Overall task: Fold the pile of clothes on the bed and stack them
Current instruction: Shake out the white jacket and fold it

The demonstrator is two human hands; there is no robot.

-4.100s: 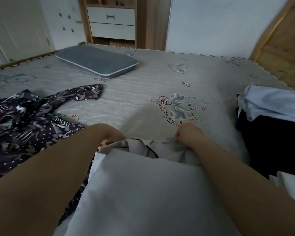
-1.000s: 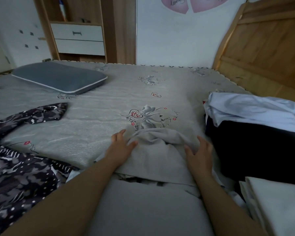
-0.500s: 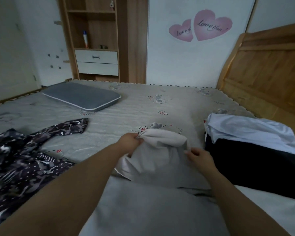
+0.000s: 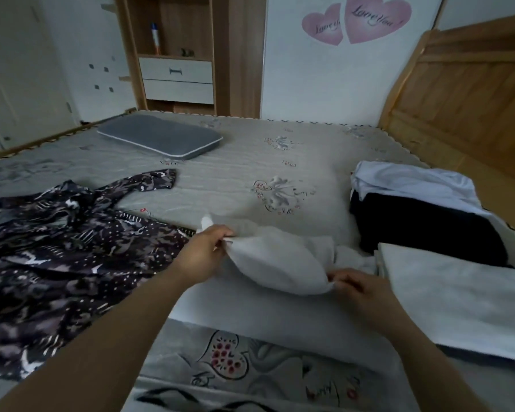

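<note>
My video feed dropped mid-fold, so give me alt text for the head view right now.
Both hands pinch a pale grey garment above the bed, the left hand at its far corner and the right hand at its near corner. A dark patterned garment lies spread to the left; folded white and black clothes sit to the right, a grey pillow beyond.

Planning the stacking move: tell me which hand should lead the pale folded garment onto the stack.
Right, probably. The right hand pinches the pale grey folded garment right beside the white folded cloth of the stack; the left hand grips its far corner.
</note>
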